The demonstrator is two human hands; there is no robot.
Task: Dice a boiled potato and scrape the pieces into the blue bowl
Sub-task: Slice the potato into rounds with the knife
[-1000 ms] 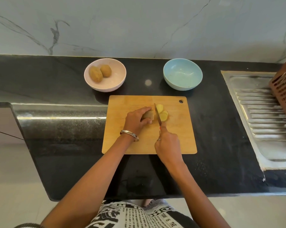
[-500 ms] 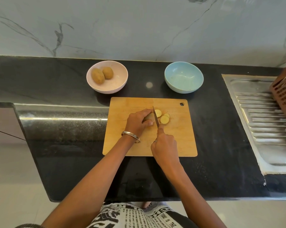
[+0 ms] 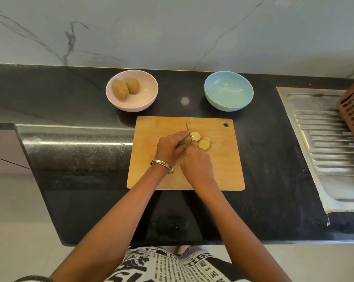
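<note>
A brown-skinned boiled potato (image 3: 185, 140) lies on the wooden cutting board (image 3: 223, 165), and my left hand (image 3: 170, 148) grips it from the left. My right hand (image 3: 197, 164) holds a knife (image 3: 188, 130) whose blade stands in the potato's right end, tip pointing away from me. Three pale round slices (image 3: 200, 140) lie on the board just right of the blade. The blue bowl (image 3: 228, 90) stands behind the board to the right and holds no potato.
A pink bowl (image 3: 145, 98) with two whole potatoes (image 3: 125, 88) sits behind the board on the left. A steel sink drainboard (image 3: 326, 143) lies at the right, with a brown slotted basket (image 3: 353, 110) on it. The black counter's front edge runs below the board.
The blade has shifted a little left along the potato, and one more slice lies among the cut pieces. My right hand has closed in against my left hand.
</note>
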